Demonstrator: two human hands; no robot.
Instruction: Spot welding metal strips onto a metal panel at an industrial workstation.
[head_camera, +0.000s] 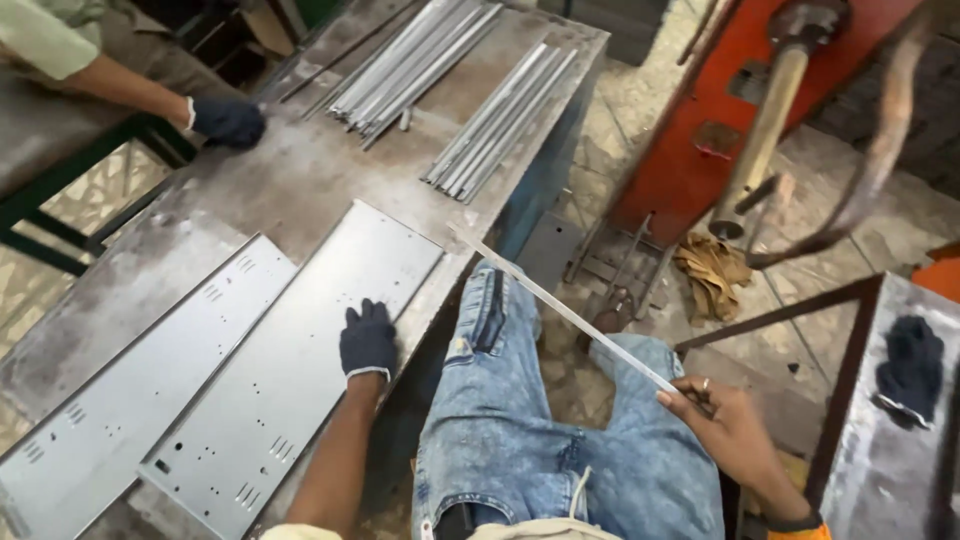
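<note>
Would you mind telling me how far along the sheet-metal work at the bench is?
Two punched panels already lie on the bench. The gloved left hand presses the nearer panel, while the bare right hand holds one metal strip. Two bundles of strips lie untouched farther back.

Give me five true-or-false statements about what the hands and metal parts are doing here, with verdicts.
1. The left hand wears a dark glove and rests on a flat metal panel. True.
2. The right hand is gloved. False: it is bare.
3. The right hand holds a long thin metal strip. True.
4. Only one flat panel lies on the workbench. False: a second panel lies beside it.
5. Another person's gloved hand holds a hammer. False: it rests on the bench.
</note>
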